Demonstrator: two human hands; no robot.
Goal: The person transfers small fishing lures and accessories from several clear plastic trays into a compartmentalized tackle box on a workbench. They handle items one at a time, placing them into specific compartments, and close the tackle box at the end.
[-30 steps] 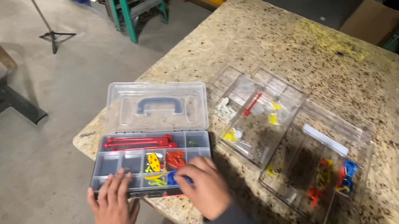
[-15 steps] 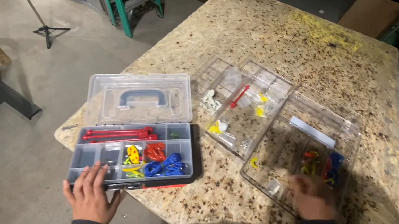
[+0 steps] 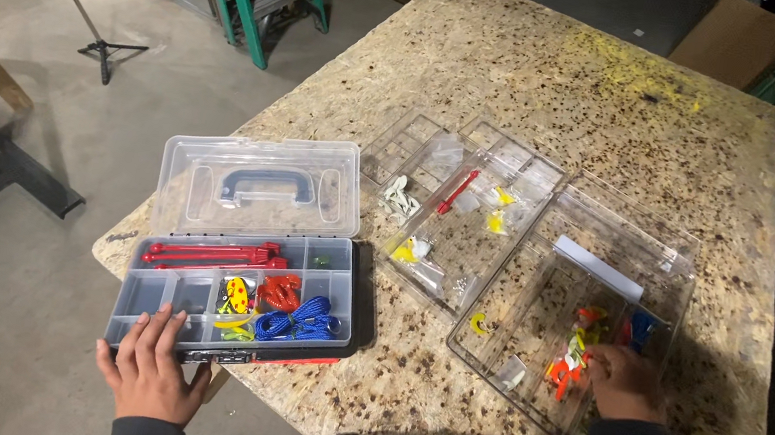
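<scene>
orange lure [image 3: 564, 374] beside right fingers [image 3: 602, 361]

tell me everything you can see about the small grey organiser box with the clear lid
The small grey plastic organiser box lies open at the near left corner of the speckled stone table. Its clear lid, with a blue handle, is folded back flat. Divided compartments hold long red pieces, a coil of blue cord, small red and yellow-green items. A red edge runs along the front. The left hand rests on its near edge; the right hand is away, in another tray.
</scene>
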